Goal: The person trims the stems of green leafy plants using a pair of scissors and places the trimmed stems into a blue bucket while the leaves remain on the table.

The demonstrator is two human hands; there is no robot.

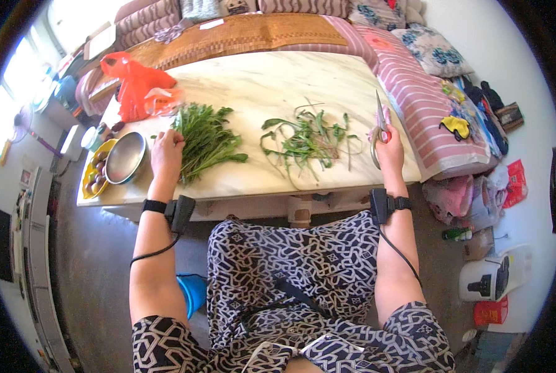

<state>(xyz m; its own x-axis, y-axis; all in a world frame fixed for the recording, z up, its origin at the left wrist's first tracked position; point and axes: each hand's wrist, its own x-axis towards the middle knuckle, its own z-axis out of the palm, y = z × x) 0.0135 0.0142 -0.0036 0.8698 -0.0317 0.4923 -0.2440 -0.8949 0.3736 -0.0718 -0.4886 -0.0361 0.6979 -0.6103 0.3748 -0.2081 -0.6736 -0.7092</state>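
Note:
My right hand (391,151) grips a pair of scissors (380,109) near the table's right edge, blades pointing away from me. A small pink item (386,115) lies beside the blades. My left hand (167,149) is at the left side of a thick bunch of leafy greens (205,140), its fingers curled together. Whether it pinches a stem is hard to see. Between my hands lies a loose, tangled pile of wilted leaves and stems (313,140). Both piles rest on the marble-patterned table (278,179).
Left of my left hand are a metal bowl (125,158), a yellow dish (87,189) of round fruit and a red plastic bag (140,86). A striped sofa (411,107) borders the table's right side. A blue bucket (193,293) stands on the floor beside my left arm.

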